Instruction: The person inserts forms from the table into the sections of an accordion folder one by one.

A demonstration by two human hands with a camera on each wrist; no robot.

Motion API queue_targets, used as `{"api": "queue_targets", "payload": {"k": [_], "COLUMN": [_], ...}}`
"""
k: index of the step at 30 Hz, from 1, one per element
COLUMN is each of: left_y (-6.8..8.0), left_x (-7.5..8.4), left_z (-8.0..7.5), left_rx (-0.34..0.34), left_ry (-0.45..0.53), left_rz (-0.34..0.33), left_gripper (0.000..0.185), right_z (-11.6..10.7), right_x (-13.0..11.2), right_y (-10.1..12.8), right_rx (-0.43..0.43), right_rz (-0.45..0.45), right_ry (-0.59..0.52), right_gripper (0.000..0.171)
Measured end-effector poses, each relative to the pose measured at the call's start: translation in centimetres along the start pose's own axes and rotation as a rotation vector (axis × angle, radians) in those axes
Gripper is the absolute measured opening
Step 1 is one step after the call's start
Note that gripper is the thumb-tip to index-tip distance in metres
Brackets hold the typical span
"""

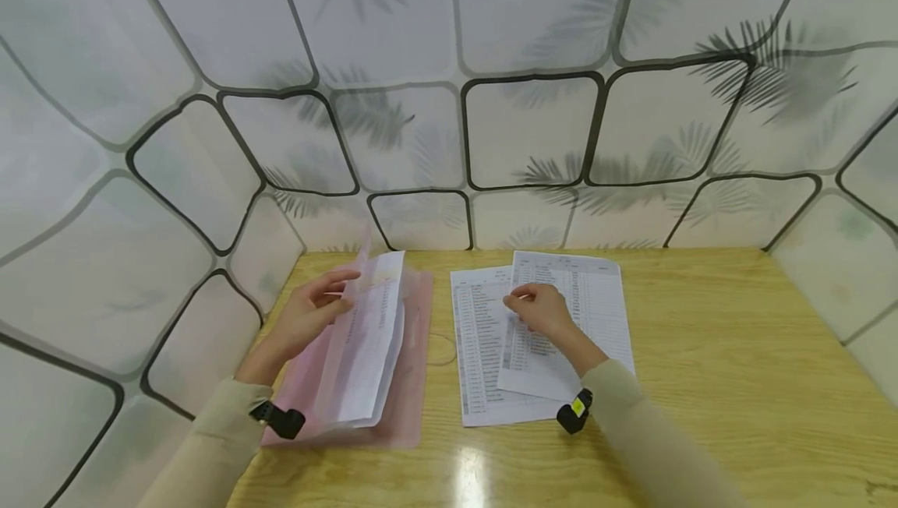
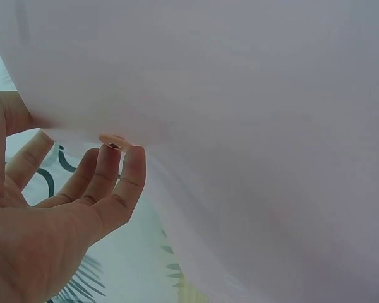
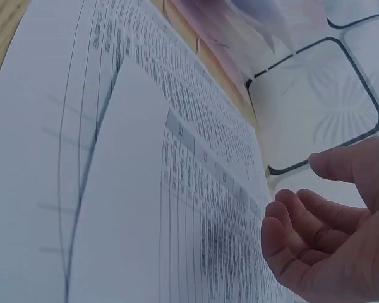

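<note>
My left hand (image 1: 316, 312) grips the raised cover of a translucent pink plastic folder (image 1: 419, 383) on the left of the table. In the left wrist view the cover (image 2: 240, 126) fills most of the picture, and a small snap button (image 2: 115, 142) shows by the fingertips. White printed sheets (image 1: 372, 336) stand tilted inside the folder. To the right lie two printed table sheets, the upper one (image 1: 599, 321) overlapping the lower one (image 1: 480, 368). Over them is my right hand (image 1: 546, 309), its fingers loosely bent and thumb apart from them, holding nothing.
A thin loop (image 1: 442, 348) lies on the wooden table (image 1: 730, 383) between folder and sheets. Walls with a leaf and line pattern (image 1: 533, 134) enclose the table at the back and both sides.
</note>
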State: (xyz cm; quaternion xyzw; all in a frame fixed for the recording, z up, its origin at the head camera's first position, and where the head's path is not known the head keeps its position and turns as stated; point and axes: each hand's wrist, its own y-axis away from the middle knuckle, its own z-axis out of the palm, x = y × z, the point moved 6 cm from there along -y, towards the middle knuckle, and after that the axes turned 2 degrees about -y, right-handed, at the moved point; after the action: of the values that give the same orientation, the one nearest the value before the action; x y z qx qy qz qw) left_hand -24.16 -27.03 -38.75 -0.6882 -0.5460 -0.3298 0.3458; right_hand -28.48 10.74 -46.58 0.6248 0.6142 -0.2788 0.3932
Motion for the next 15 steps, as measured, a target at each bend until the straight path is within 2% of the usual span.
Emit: {"api": "queue_targets", "payload": {"k": [7,15], "left_y": [0.1,0.2], "left_x": [0.4,0.5], "left_z": [0.2,0.3], "left_rx": [-0.002,-0.002], "left_ry": [0.006,0.001], "left_rz": [0.019,0.014], "left_gripper": [0.045,0.045], "right_z": [-3.1,-6.3], "right_x": [1.8,5.1], "right_y": [0.4,0.6], "right_rx": [0.074,0.173], "right_rz": [-0.045,-0.014], "right_ry": [0.093,0.180], "right_gripper": [0.044,0.049]}}
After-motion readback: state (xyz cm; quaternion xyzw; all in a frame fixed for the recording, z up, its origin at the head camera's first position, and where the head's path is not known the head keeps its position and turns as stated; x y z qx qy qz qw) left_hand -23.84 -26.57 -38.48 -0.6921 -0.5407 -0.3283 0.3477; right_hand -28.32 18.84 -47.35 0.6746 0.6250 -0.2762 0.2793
